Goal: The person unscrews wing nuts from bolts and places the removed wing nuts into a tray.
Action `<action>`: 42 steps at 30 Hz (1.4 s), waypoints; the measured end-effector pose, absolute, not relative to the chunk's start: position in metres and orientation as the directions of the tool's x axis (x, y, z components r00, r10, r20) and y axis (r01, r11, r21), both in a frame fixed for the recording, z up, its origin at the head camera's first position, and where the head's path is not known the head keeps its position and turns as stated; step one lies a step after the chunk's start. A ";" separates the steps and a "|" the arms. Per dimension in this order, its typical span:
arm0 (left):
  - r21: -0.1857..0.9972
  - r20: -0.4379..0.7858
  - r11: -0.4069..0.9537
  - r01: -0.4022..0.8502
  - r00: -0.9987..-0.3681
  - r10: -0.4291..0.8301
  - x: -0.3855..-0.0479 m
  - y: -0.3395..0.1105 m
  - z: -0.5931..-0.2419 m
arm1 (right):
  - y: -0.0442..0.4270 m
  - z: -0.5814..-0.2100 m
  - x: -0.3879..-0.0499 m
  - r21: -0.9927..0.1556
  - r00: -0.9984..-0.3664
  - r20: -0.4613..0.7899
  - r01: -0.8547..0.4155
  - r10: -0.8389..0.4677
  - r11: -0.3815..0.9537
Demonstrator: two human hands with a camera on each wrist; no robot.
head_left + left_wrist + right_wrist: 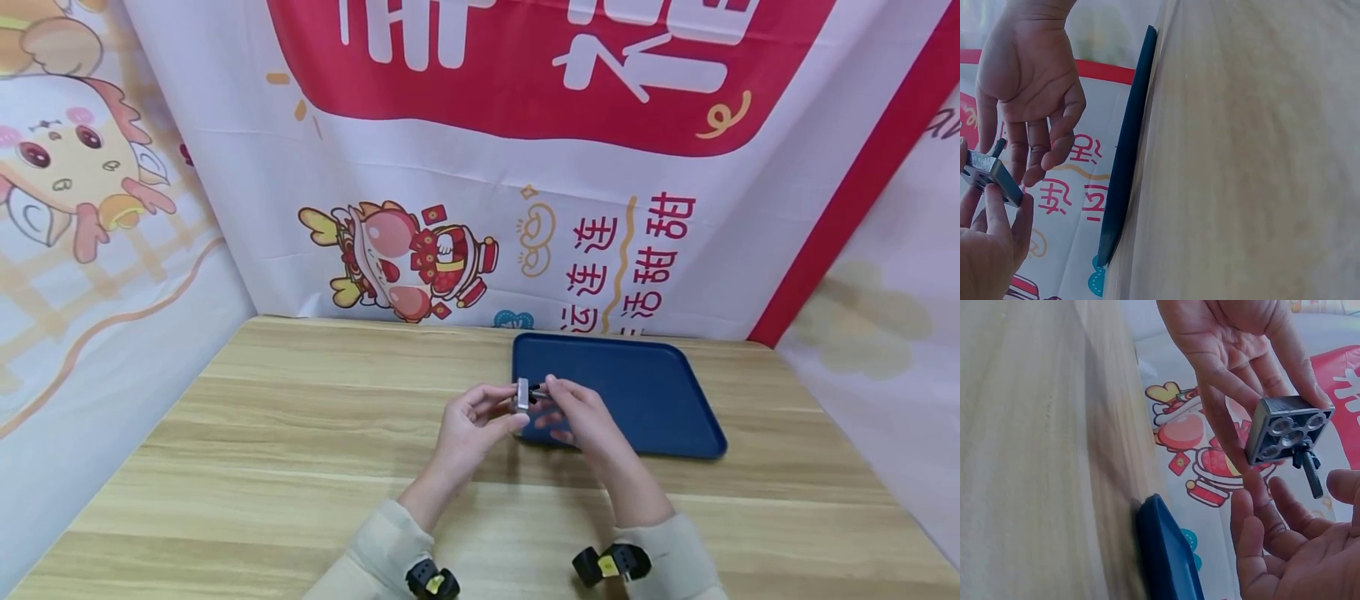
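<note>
A person's two hands meet above a wooden table (262, 467), near the left edge of a dark blue tray (630, 392). The left hand (468, 425) pinches a small square metal block (1290, 431) by its edges, between thumb and fingers, holding it raised in the air. The block's face has round recesses, and a threaded screw (1314, 478) with a black nut-like piece (1299, 457) juts from one corner toward the right hand (592, 421). That hand is loosely spread, gripping nothing, its fingers slightly bent close to the screw; whether a fingertip touches it is hard to tell. Behind the table hangs a white and red printed cloth (255, 167) with cartoon figures.
</note>
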State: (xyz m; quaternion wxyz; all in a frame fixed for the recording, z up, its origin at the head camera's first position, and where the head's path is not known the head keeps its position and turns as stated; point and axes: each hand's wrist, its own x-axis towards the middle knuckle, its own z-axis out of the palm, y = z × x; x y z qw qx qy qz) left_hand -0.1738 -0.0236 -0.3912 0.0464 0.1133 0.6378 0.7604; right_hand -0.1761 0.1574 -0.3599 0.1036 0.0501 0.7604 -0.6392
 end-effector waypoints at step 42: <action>0.982 0.132 -0.164 0.091 -0.957 0.258 -0.174 -0.024 -0.394 | 0.166 -0.357 -0.176 -0.981 -0.965 -0.192 0.186 -0.177 0.051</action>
